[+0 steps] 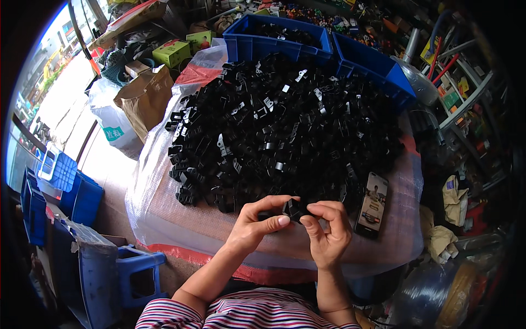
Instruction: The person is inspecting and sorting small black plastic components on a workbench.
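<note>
Between my two hands, just in front of the heap, is a small black plastic part (295,209). My left hand (262,219) pinches it from the left with thumb and forefinger. From the right, my right hand (329,227) closes thumb and fingertips on the same part. Its finer shape is too dark to make out. Beyond my hands spreads a large heap of black plastic parts (274,137), some showing shiny bright faces. A phone (372,205) with a lit screen lies on the table cover, to the right of my right hand.
The table wears a clear plastic and red cover (164,219). Two blue bins (279,48) (378,71) stand behind the heap. Paper and white bags (145,101) sit at the left. A blue stool (139,274) is at lower left, a metal rack (466,101) at right.
</note>
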`<state>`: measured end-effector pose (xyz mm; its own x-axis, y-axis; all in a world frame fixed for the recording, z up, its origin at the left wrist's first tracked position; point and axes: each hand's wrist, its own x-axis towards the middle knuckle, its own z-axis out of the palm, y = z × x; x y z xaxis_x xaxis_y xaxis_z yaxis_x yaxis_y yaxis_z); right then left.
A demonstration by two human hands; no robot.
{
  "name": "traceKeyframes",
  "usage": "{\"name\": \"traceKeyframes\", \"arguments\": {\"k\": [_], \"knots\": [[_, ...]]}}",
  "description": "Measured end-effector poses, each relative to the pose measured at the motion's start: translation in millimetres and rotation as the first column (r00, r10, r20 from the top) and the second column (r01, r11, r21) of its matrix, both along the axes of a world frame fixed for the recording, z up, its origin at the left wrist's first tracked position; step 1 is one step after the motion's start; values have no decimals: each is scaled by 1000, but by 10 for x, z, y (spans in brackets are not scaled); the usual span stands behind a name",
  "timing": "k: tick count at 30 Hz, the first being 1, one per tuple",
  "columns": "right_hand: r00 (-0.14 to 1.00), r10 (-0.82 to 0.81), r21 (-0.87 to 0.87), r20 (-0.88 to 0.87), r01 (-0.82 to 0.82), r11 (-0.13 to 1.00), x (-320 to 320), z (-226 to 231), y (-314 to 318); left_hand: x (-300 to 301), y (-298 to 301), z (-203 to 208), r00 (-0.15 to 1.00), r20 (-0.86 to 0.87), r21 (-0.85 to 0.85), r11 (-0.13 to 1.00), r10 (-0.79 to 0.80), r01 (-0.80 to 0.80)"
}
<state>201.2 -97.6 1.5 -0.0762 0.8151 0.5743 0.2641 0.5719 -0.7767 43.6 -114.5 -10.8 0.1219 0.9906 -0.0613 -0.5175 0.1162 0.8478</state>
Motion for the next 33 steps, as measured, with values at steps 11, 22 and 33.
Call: {"name": "traceKeyframes", "arguments": {"k": [11,22,33], "knots": [[997,-10,115,79,1,993,-4,42,-4,7,-18,21,999,6,23,999,36,-37],[997,-4,158,81,-9,987,-25,0,10,-23,-23,23,984,-168,102,994,51,-34],[992,113,25,63,-115,993,-182,-44,20,132,-8,-1,992,32,58,990,125,-127]]}}
